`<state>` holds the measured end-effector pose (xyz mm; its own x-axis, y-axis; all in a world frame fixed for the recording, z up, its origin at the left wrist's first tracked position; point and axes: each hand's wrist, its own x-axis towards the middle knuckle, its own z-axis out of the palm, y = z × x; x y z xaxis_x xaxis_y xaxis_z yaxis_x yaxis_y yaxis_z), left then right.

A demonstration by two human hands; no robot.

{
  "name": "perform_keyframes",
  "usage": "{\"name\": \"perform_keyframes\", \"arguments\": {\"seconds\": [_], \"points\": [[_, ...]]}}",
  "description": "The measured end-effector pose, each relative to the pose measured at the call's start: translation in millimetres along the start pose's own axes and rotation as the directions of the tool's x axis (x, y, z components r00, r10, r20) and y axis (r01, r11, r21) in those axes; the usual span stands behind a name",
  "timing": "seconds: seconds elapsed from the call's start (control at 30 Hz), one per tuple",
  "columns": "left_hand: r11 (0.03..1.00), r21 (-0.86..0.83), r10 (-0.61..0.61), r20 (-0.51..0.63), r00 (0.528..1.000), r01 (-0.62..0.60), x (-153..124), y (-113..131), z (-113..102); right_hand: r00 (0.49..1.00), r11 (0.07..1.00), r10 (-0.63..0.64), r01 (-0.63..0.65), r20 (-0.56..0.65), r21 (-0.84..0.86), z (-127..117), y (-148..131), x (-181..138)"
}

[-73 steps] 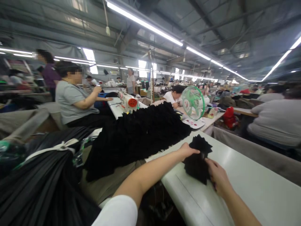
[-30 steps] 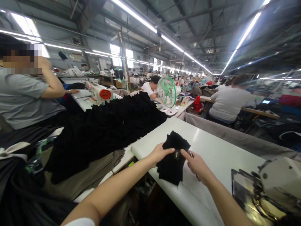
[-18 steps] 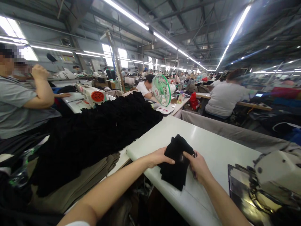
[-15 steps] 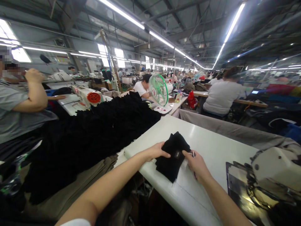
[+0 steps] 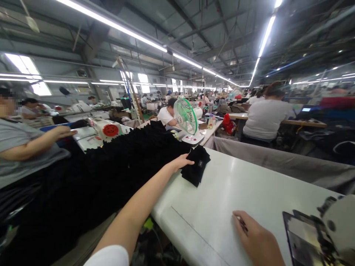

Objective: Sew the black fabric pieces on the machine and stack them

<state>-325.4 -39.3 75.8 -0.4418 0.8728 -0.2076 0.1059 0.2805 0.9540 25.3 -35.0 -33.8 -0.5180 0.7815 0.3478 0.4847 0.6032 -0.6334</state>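
Note:
My left hand (image 5: pixel 183 162) grips a small stack of black fabric pieces (image 5: pixel 196 170) by its left side, thumb on top. A small label shows on the top piece. The stack is at the far left edge of the white table (image 5: pixel 210 207), beside a big heap of black fabric (image 5: pixel 133 159). Near the table's front right, my right hand (image 5: pixel 256 236) is curled, apart from the stack. Tucked in its fingers is a small dark metal tool (image 5: pixel 243 224), mostly hidden, so its kind is unclear.
A sewing machine (image 5: pixel 340 218) stands at the table's right end. Behind the table are a green fan (image 5: pixel 186 116) and a grey cloth barrier (image 5: pixel 257 159). A co-worker (image 5: pixel 24 144) is at the left beside another machine (image 5: pixel 107 129); another person (image 5: pixel 263 116) sits at the right.
My left hand has carried the black fabric stack away toward the table's far left edge. My right hand has let go of it and drawn back toward me, still holding the small tool.

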Motion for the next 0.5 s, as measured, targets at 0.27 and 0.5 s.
{"name": "perform_keyframes", "arguments": {"seconds": [0.27,0.5], "points": [[0.995,-0.084,0.052,-0.116,0.992,-0.062,-16,27,-20,0.991,0.994,-0.113,0.113,0.072,0.002,7,17,5],[0.954,-0.274,0.070,-0.203,0.977,-0.126,-24,41,-33,0.988,0.997,-0.016,0.004,0.153,0.079,5,19,6]]}}
